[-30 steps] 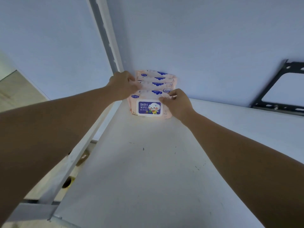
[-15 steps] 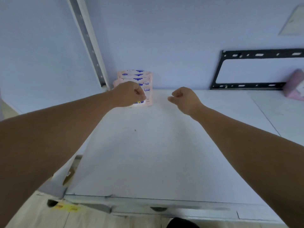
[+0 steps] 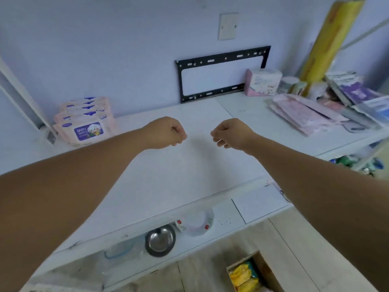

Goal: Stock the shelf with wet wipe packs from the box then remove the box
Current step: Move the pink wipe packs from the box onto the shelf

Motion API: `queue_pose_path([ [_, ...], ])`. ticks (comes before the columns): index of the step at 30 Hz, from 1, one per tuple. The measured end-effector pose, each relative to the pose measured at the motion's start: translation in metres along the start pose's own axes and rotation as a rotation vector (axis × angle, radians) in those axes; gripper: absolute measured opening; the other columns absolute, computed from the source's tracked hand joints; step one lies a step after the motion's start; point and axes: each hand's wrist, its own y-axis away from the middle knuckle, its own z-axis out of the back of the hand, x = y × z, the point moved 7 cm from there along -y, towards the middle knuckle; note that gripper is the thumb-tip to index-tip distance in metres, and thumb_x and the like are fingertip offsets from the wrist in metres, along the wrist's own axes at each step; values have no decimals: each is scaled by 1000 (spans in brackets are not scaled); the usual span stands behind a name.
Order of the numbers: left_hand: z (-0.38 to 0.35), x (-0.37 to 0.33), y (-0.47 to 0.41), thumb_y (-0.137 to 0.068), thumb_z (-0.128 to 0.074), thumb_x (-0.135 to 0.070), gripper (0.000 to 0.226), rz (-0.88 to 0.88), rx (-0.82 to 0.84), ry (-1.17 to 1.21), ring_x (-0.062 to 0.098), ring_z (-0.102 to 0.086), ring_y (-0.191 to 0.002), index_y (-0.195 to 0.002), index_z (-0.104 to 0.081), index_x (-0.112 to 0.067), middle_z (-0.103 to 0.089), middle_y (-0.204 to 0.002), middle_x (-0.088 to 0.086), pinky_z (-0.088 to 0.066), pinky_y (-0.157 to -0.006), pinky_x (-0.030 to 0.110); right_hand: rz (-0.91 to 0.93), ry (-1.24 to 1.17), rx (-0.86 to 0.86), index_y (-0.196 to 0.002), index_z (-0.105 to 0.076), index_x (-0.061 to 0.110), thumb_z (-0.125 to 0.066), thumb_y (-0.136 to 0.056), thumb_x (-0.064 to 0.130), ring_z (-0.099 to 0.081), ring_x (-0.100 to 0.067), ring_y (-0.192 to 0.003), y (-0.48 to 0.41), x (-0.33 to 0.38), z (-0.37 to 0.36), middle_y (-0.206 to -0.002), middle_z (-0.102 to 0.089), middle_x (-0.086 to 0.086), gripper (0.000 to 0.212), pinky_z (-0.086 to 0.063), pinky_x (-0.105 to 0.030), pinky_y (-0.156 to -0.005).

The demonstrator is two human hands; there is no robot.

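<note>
A row of pink baby wipe packs [image 3: 84, 121] stands at the back left corner of the white shelf [image 3: 168, 175], against the wall. My left hand [image 3: 166, 132] hovers over the middle of the shelf as a loose fist, holding nothing, well to the right of the packs. My right hand [image 3: 230, 133] hangs beside it with fingers curled in, also holding nothing. A cardboard box [image 3: 252, 275] with yellow packs inside sits on the floor at the bottom right, below the shelf.
A black wall bracket [image 3: 221, 74] is mounted behind the shelf. A pink box [image 3: 262, 82], flat pink packets [image 3: 303, 114] and other goods crowd the right end. A lower shelf holds a steel bowl [image 3: 160, 241] and a white cap [image 3: 197, 224].
Both hands let go of the wipe packs and drew back to the right, away from the corner. My view swung right and down, so the lower shelf and the box came into sight.
</note>
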Motion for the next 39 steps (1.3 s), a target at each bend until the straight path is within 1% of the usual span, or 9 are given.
queue_pose_path([
  [4, -66, -82, -12, -92, -67, -34, 15, -74, 78, -10, 12, -73, -85, -94, -71, -19, -76, -89, -7, -55, -79, 31, -72, -21, -65, -100, -70, 3, -66, -95, 24, -71, -16, -76, 59, -62, 71, -94, -79, -7, 22, -60, -40, -84],
  [8, -149, -169, -5, -92, -67, -33, 12, -156, 168, -45, 10, -72, -84, -92, -70, -21, -76, -90, -8, -54, -73, 28, -150, 39, -139, -97, -71, 4, -66, -95, 24, -71, -14, -70, 127, -140, 142, -91, -79, -6, 21, -58, -32, -66],
  [10, -196, -203, 4, -91, -67, -30, 9, -195, 229, -62, 10, -73, -81, -90, -71, -22, -76, -88, -7, -56, -78, 32, -191, 44, -171, -97, -71, 4, -66, -96, 24, -71, -14, -68, 159, -182, 168, -89, -78, -6, 21, -58, -31, -67],
  [16, -319, -250, 43, -92, -67, -32, 16, -216, 398, -119, 13, -73, -86, -96, -69, -17, -76, -90, -2, -57, -78, 35, -320, 14, -138, -92, -70, 6, -65, -96, 23, -70, -15, -70, 249, -296, 181, -93, -78, -9, 19, -58, -33, -66],
  [22, -403, -235, 66, -89, -68, -34, 11, -173, 577, -247, 17, -72, -86, -91, -69, -23, -73, -86, -2, -57, -73, 36, -492, -47, -67, -100, -71, 10, -67, -94, 27, -76, -17, -85, 306, -382, 157, -90, -79, -1, 19, -62, -41, -80],
  [28, -475, -190, 81, -91, -66, -31, 8, -105, 724, -271, 13, -66, -82, -89, -69, -24, -71, -88, -4, -52, -72, 29, -652, -86, 0, -98, -73, 12, -68, -92, 26, -76, -16, -84, 339, -446, 112, -89, -79, -1, 15, -57, -28, -67],
  [31, -511, -156, 89, -91, -65, -34, 13, -28, 777, -245, 11, -64, -90, -90, -70, -23, -68, -84, -7, -47, -82, 27, -721, -102, 64, -98, -72, 12, -67, -93, 23, -76, -17, -83, 346, -475, 83, -87, -79, 0, 14, -57, -28, -69],
  [35, -557, -103, 92, -92, -67, -36, 16, 88, 830, -191, 15, -72, -87, -95, -71, -21, -76, -89, 0, -51, -73, 26, -785, -143, 76, -94, -74, 14, -66, -90, 19, -77, -17, -82, 344, -515, 49, -85, -80, -1, 10, -56, -26, -66],
  [39, -608, -38, 87, -89, -70, -39, 17, 166, 861, -149, 16, -74, -84, -92, -70, -22, -77, -90, 0, -58, -87, 38, -821, -116, 113, -92, -74, 16, -68, -89, 24, -73, -15, -77, 331, -563, 6, -80, -77, 2, 10, -55, -25, -64],
])
